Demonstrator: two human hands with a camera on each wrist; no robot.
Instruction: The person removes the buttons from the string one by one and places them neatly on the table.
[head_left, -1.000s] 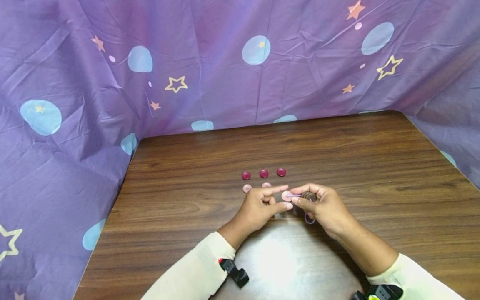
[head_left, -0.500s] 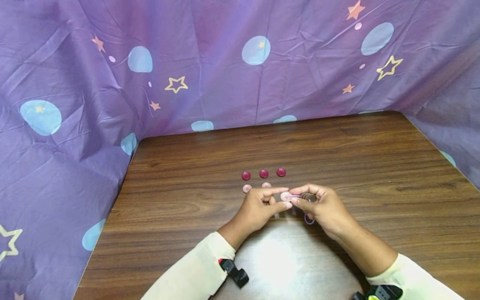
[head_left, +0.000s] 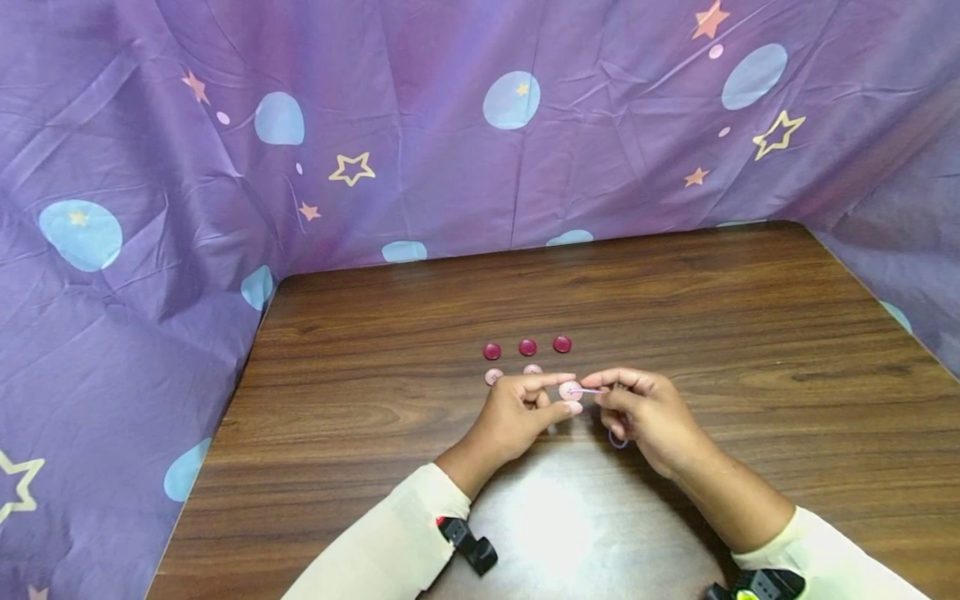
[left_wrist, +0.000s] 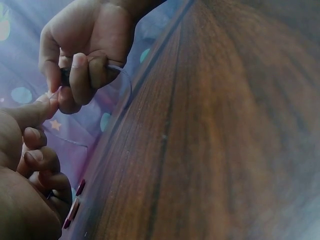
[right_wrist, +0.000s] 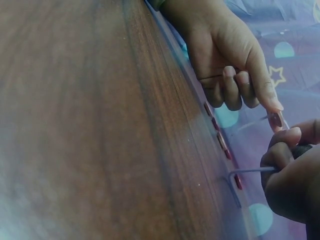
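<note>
A pale pink button (head_left: 570, 391) is pinched by its edges between the thumb and index finger of my left hand (head_left: 517, 421). Purple string (head_left: 587, 391) runs from the button's holes to my right hand (head_left: 656, 421), whose fingers grip it just to the right. A loop of string (head_left: 618, 440) hangs below that hand. Inside the right hand's curled fingers the left wrist view shows a dark stack of buttons (left_wrist: 65, 76), mostly covered. Another length of string (right_wrist: 252, 122) trails off the button's far side in the right wrist view.
Three dark red buttons (head_left: 528, 347) lie in a row on the brown wooden table (head_left: 360, 350), beyond the hands. Nearer are two pale pink buttons (head_left: 493, 377), one partly behind the left hand. A purple patterned cloth (head_left: 450, 125) hangs behind the table.
The right thumb has drawn back from the pink button, leaving more of its face showing. Brown buttons visible by the right hand earlier are now covered by its fingers. The left hand barely moves.
</note>
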